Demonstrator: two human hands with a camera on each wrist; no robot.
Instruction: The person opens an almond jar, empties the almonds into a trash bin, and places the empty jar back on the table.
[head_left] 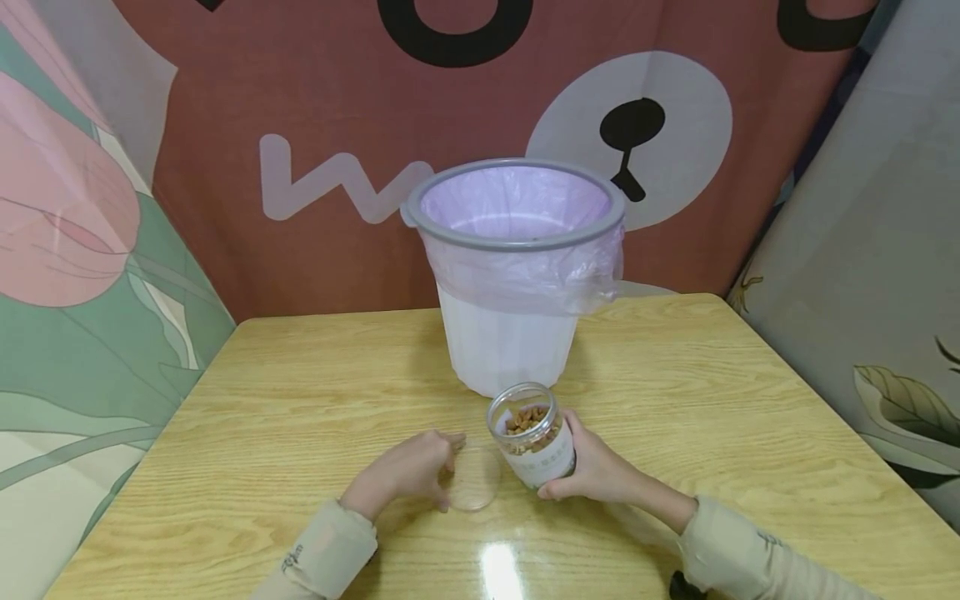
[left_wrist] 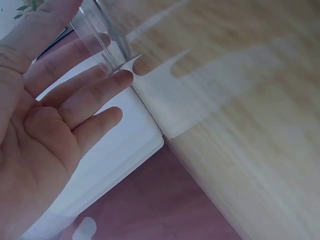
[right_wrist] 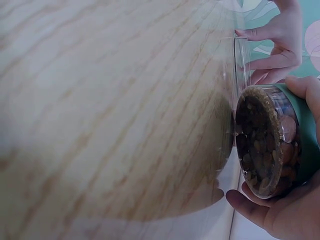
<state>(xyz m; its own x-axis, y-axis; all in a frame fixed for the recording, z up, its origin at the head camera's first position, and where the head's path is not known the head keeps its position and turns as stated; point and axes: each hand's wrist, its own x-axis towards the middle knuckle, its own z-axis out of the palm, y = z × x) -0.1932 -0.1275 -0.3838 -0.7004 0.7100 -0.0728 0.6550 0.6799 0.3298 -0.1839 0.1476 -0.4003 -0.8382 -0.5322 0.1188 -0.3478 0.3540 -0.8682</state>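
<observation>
While the right hand gripped a clear jar round its labelled side, thumb and fingers wrapped firmly about it, the jar leaned to the left — its uncapped mouth showed brown, nut-like pieces inside. I couldn't tell whether its base touched the wooden table. The left hand was loosely spread, its fingers fairly straight and its thumb apart from them, at the edge of 1 clear round lid lying flat just beside the jar. Behind both stood a white bin with a grey rim and a pale pink liner, before a reddish backdrop.
</observation>
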